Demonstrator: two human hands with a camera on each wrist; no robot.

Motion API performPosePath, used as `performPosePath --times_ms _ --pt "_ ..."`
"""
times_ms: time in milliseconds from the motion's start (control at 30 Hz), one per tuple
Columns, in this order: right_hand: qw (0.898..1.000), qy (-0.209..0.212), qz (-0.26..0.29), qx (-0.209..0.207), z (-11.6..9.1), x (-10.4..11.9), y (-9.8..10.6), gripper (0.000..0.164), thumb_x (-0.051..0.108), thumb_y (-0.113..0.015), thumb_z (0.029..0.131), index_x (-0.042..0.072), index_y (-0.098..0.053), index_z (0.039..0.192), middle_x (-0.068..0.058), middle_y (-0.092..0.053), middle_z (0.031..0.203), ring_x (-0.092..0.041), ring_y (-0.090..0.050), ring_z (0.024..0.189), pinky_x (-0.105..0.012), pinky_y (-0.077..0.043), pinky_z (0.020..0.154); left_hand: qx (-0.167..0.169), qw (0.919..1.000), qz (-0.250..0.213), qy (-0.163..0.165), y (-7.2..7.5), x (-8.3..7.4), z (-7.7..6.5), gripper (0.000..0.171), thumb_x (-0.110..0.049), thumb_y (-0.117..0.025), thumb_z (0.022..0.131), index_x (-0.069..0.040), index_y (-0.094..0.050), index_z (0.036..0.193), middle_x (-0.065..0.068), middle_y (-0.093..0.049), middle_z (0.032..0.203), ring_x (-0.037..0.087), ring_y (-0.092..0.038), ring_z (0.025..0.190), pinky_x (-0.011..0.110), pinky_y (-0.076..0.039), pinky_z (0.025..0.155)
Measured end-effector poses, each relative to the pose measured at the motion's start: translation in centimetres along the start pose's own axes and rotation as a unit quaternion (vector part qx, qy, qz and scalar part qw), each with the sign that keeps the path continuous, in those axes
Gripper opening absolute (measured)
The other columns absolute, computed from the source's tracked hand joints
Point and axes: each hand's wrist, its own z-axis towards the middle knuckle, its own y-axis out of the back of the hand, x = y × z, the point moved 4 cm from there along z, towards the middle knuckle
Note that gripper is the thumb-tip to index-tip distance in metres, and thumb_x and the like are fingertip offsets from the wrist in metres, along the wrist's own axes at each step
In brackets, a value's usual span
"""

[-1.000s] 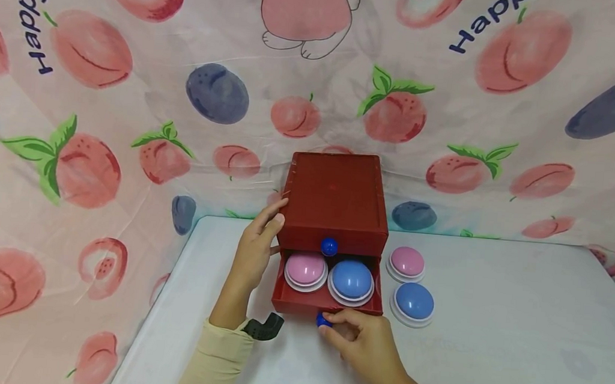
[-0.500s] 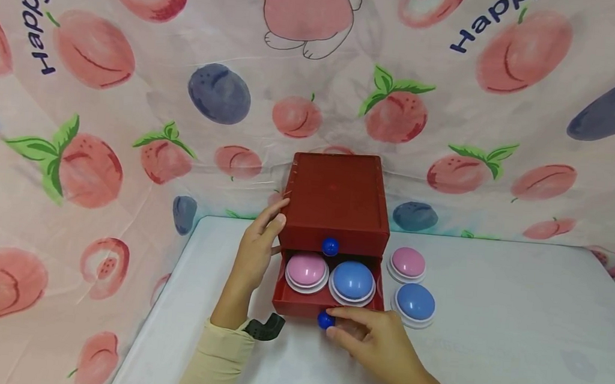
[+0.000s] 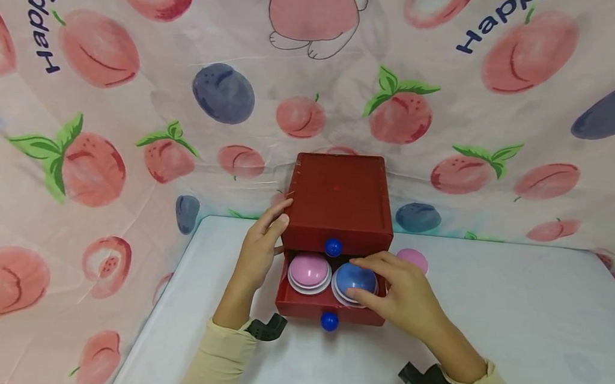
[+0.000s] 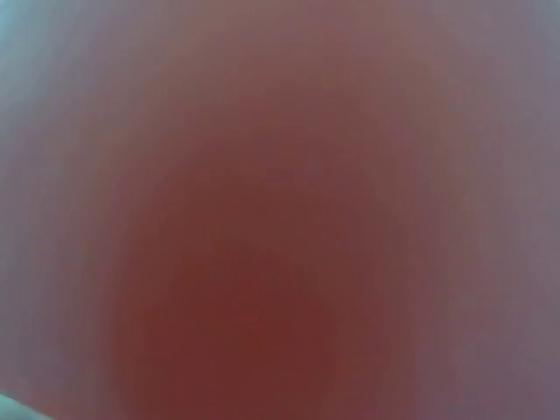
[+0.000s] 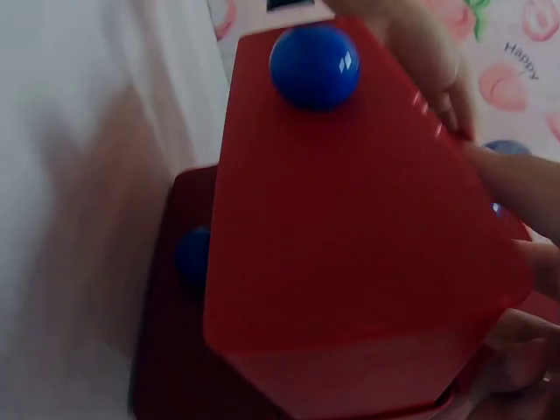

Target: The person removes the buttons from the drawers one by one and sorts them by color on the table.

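Since the earlier frames, the right hand point(image 3: 410, 296) has left the lower knob point(image 3: 330, 321) and come up over the drawer's near edge to the blue push button point(image 3: 355, 276); the left hand point(image 3: 257, 252) has stayed put.

In the head view, the right hand's thumb and fingers straddle the blue dome, but I cannot tell whether they pinch it. That button sits in the right half of the pulled-out red drawer point(image 3: 303, 311), just beside a pink push button point(image 3: 309, 269) in the left half. The left hand rests, fingers extended, against the left side of the red cabinet point(image 3: 340, 194), below its top edge. A second pink button point(image 3: 412, 260) stands on the worktop point(image 3: 519, 323) off the cabinet's right side, partly covered by the right hand. The white surface runs wide to the right and forward of the drawer front; behind, the printed cloth point(image 3: 337, 92) closes off the far edge.

The left wrist view is a reddish blur.

In the right wrist view, fingers reach over the drawer's rim.
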Motion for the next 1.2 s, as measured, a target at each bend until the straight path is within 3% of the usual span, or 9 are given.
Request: performPosePath --times_ms 200,500,667,1000,1200 --pt "0.996 -0.008 -0.067 0.06 0.4 -1.2 -0.9 0.063 0.059 -0.077 0.064 0.03 -0.065 0.118 0.012 -0.064 0.112 -0.007 -0.061 0.097 -0.03 -0.054 0.078 0.001 1.0 0.003 -0.003 -0.1 -0.1 0.0 0.041 -0.028 -0.044 0.099 -0.022 -0.044 0.14 0.002 -0.04 0.143 0.028 -0.047 0.124 0.058 -0.045 0.09" --pt "0.981 -0.036 -0.092 0.166 0.5 -1.4 -1.3 0.075 0.073 -0.065 0.065 0.032 -0.058 0.127 0.009 -0.063 0.118 -0.01 -0.061 0.101 -0.035 -0.054 0.081 0.0 1.0 0.0 0.001 -0.1 0.0 -0.1 0.041 -0.028 -0.044 0.1 -0.022 -0.044 0.14 0.003 -0.04 0.143 0.028 -0.046 0.125 0.058 -0.045 0.091" --pt "0.978 -0.027 -0.105 0.178 0.5 -1.3 -1.3 0.073 0.071 -0.068 0.064 0.031 -0.06 0.125 0.01 -0.063 0.118 -0.011 -0.061 0.102 -0.036 -0.053 0.082 0.001 1.0 -0.004 0.0 -0.1 -0.1 -0.1 0.04 -0.027 -0.045 0.099 -0.022 -0.045 0.139 0.004 -0.041 0.142 0.029 -0.047 0.124 0.058 -0.045 0.09" --pt "0.974 -0.082 -0.109 0.179 0.7 -2.0 -2.2 0.075 0.061 -0.079 0.058 0.03 -0.061 0.124 0.005 -0.065 0.117 -0.017 -0.061 0.104 -0.043 -0.053 0.081 0.0 1.0 -0.001 0.001 -0.1 0.0 -0.1 0.041 -0.027 -0.044 0.1 -0.022 -0.044 0.14 0.004 -0.04 0.143 0.029 -0.047 0.124 0.057 -0.045 0.091" --pt "0.973 -0.085 -0.118 0.18 0.9 -1.9 -2.4 0.074 0.055 -0.083 0.057 0.028 -0.061 0.122 0.006 -0.067 0.108 -0.017 -0.062 0.097 -0.043 -0.053 0.076 0.0 1.0 0.002 -0.002 0.0 0.0 -0.1 0.041 -0.028 -0.044 0.099 -0.022 -0.044 0.14 0.003 -0.04 0.143 0.029 -0.047 0.124 0.057 -0.046 0.09"
